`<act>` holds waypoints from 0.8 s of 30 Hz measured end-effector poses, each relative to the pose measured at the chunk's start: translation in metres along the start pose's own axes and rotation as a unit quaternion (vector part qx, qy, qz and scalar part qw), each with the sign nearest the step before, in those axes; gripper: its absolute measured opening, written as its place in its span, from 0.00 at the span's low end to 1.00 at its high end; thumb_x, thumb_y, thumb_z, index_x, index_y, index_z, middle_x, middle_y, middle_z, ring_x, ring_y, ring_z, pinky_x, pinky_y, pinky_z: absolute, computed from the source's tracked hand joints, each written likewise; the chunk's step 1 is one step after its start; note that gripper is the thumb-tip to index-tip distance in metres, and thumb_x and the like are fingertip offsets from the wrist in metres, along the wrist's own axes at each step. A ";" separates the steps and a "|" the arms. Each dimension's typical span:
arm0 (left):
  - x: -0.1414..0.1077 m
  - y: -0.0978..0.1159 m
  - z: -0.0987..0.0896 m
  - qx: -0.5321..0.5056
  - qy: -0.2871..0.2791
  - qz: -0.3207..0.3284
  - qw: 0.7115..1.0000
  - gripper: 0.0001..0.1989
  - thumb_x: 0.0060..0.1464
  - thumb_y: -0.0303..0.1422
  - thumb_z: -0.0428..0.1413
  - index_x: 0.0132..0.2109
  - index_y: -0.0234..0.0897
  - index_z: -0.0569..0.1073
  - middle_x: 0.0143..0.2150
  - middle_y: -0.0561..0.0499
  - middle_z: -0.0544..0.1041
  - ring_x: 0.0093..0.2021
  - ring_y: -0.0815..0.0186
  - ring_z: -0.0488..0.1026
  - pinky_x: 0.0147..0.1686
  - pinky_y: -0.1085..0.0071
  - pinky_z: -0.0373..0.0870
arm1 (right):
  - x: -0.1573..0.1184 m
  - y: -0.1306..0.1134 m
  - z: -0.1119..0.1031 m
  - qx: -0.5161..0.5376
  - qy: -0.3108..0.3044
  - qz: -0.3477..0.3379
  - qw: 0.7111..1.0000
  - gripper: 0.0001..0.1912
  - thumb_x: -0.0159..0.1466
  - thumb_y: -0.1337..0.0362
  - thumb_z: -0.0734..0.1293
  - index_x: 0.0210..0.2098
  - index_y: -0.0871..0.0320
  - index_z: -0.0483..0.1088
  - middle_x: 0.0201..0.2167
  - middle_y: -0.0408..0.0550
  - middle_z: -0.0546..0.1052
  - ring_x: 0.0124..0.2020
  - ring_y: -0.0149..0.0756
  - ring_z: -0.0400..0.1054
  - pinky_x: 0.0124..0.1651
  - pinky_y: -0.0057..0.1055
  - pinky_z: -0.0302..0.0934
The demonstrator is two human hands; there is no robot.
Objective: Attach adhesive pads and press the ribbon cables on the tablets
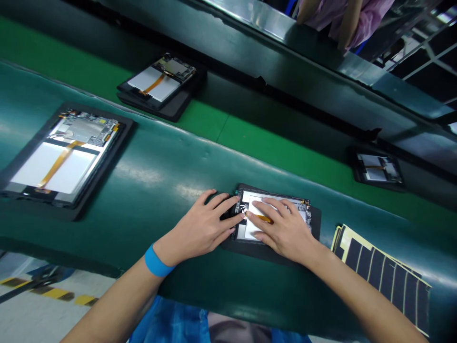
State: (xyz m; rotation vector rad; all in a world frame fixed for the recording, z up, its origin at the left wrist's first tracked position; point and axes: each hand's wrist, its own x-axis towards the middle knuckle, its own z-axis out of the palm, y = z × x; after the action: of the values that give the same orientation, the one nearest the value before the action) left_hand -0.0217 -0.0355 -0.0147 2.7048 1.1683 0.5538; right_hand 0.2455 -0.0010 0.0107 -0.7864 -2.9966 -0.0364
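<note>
An opened tablet [246,232] lies on a dark foam pad [315,224] right in front of me, its white battery, orange ribbon cable [263,218] and part of a circuit board showing. My left hand [203,224], with a blue band [157,262] at the wrist, reaches over the tablet's left end, fingers stretched and spread. Across the battery lies my right hand [285,228], fingers apart, index fingertip close to my left one near the cable's left end. Whether a small piece sits under those fingertips, I cannot make out.
Another opened tablet [67,152] rests on a pad to the left. Two more, a nearer tablet [160,81] and a farther tablet [378,167], sit on the green conveyor belt [235,133]. Sheets of black strips [385,271] lie at right. A person in a pink sleeve [371,21] is across the line.
</note>
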 end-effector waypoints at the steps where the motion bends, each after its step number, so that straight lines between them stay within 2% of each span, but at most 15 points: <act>1: 0.000 0.000 0.000 0.001 -0.003 0.000 1.000 0.19 0.65 0.34 0.56 0.61 0.43 0.74 0.63 0.39 0.72 0.58 0.47 0.70 0.57 0.45 0.65 | 0.000 0.000 0.001 0.005 0.002 0.002 1.000 0.20 0.73 0.53 0.63 0.60 0.53 0.70 0.61 0.52 0.73 0.61 0.49 0.61 0.59 0.46 0.53; 14: -0.001 0.000 0.001 0.014 -0.019 -0.003 1.000 0.22 0.65 0.35 0.58 0.64 0.45 0.71 0.65 0.41 0.70 0.57 0.49 0.70 0.59 0.46 0.62 | -0.001 0.003 -0.001 0.002 -0.022 -0.008 1.000 0.21 0.73 0.53 0.64 0.62 0.53 0.69 0.62 0.53 0.72 0.59 0.49 0.63 0.59 0.47 0.54; 24: -0.001 0.001 -0.001 0.021 -0.020 -0.004 1.000 0.20 0.65 0.35 0.56 0.63 0.46 0.73 0.63 0.40 0.71 0.54 0.49 0.70 0.57 0.45 0.64 | -0.001 0.004 0.000 0.014 -0.008 -0.006 1.000 0.21 0.72 0.54 0.65 0.62 0.54 0.69 0.63 0.53 0.72 0.59 0.48 0.62 0.59 0.46 0.54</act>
State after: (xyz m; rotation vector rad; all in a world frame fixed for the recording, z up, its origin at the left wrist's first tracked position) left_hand -0.0220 -0.0368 -0.0142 2.7304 1.1941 0.4770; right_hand 0.2478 0.0018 0.0109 -0.7707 -3.0104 0.0126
